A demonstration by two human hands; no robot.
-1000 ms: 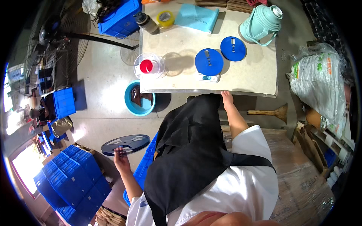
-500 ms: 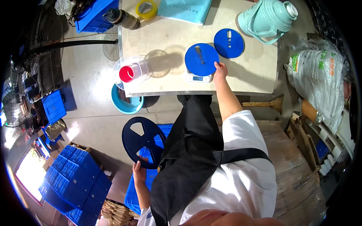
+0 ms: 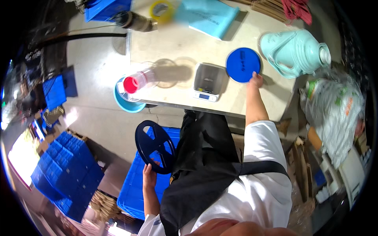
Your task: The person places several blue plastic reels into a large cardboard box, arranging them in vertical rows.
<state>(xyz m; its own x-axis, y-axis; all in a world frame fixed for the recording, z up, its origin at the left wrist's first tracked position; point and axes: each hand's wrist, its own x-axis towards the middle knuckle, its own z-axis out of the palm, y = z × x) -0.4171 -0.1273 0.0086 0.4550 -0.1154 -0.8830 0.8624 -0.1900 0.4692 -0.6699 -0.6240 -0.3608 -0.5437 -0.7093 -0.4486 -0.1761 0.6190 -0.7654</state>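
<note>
My left hand (image 3: 149, 176), low beside my leg, grips the rim of a dark blue reel flange (image 3: 167, 146), a round plate with large cutouts. Its face is tilted above a blue crate. At the right of the table, my right hand (image 3: 256, 80) pinches the near edge of a smaller blue disc (image 3: 238, 66) with small slots. The other blue disc is not visible; this one seems to cover it. Left of that hand stands a digital scale (image 3: 209, 80), its dark weighing plate bare and its display lit.
On the table (image 3: 177, 43) are a clear reel with a red core (image 3: 132, 84) at the left edge, a mint thermos jug (image 3: 293, 53), a light blue folder (image 3: 208, 17), yellow tape (image 3: 161, 11) and a dark bottle (image 3: 134, 21). A light blue basin (image 3: 128, 105) and stacked blue crates (image 3: 69, 173) stand lower left.
My right hand has carried the smaller disc from the scale rightward to where the other disc lay, uncovering the scale. My left hand still holds the reel flange, now tilted differently. The view has shifted.
</note>
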